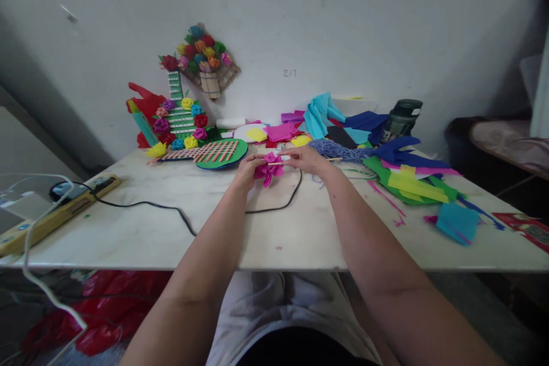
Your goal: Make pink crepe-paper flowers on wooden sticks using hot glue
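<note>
A bright pink paper flower is held above the table between my two hands. My left hand pinches its left side, fingers closed on the petals. My right hand is closed around a thin wooden stick, whose left end lies across the flower and whose right end sticks out past my hand. Something small and white shows near the right fingertips, too small to name. A black cord runs along the table just below the flower.
Guitar-shaped crafts with paper flowers stand at the back left. Blue yarn, coloured paper sheets and a dark bottle are to the right. A yellow power strip lies along the left edge.
</note>
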The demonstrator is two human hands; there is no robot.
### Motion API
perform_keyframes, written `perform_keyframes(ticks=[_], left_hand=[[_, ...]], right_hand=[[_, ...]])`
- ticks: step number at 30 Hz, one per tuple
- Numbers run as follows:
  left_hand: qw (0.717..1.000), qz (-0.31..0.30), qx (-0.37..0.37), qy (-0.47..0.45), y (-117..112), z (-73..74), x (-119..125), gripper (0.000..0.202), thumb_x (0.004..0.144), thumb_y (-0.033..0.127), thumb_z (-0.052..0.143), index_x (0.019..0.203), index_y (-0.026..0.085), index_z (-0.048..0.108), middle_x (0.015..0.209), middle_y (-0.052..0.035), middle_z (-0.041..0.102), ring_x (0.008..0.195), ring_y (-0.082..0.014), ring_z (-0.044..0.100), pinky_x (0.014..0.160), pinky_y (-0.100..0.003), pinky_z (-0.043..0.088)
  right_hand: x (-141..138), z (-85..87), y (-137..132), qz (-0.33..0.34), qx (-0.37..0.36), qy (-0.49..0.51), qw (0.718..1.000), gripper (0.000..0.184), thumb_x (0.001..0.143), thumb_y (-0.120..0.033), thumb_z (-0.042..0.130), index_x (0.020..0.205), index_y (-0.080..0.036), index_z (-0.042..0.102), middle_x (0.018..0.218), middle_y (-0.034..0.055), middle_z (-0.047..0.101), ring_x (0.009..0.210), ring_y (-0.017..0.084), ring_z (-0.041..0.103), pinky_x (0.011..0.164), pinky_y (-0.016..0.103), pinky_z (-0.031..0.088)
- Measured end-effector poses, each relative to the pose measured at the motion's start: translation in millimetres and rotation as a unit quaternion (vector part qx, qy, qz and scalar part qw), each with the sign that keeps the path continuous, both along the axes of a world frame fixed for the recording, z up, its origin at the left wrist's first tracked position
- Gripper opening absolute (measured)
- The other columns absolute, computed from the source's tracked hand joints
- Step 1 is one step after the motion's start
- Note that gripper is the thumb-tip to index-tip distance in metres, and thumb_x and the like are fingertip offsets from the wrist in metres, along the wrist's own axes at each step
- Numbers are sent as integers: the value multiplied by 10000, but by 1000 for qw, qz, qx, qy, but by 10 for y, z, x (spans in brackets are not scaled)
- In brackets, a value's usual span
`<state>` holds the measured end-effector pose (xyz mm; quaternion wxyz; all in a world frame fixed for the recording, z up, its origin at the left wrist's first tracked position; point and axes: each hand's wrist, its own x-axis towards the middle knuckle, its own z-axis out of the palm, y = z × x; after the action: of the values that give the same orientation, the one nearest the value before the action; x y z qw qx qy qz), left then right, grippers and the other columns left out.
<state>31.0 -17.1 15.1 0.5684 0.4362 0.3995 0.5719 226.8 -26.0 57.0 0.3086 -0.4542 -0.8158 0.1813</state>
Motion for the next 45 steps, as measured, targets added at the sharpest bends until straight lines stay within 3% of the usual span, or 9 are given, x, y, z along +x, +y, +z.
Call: perform_keyframes(ticks=[6,15,27,36,45], left_hand=[[999,-43,11,4,3,-7,-20,336,509,169,659,843,131,675,652,-30,655,539,-133,593,503,-232,433],[999,-50,-2,6,15,-11,-1,190,502,156,637,691,138,646,556,-10,602,462,-113,522,440,-224,378],[997,-54,-42,-20,-97,112,47,127,549,191,598,656,136,640,546,-17,585,485,-121,496,477,-242,374],[998,-38,-43,-15,-79,89,51,177,538,252,677,665,144,618,533,-11,569,485,-116,500,469,-231,370],[999,-50,-17,7,-63,53,23,194,508,222,707,642,113,619,525,5,549,449,-85,466,438,-212,329]], right_hand=[[10,52,-42,-34,24,-82,996,284,770,-287,594,1019,-279,729,566,-9,571,586,126,460,606,243,300],[-50,70,-77,-58,38,-137,988,293,801,-283,569,1052,-333,711,626,7,632,648,160,525,631,254,322],[-97,51,-78,-39,42,-152,987,302,846,-285,540,1098,-375,679,1041,26,708,899,219,605,715,278,393],[-116,18,-66,-44,48,-159,985,306,850,-295,544,1117,-384,664,1084,23,699,923,237,626,751,297,428],[-120,27,-90,-64,76,-242,965,378,912,-392,416,1266,-370,546,1092,12,698,958,196,629,768,262,439]])
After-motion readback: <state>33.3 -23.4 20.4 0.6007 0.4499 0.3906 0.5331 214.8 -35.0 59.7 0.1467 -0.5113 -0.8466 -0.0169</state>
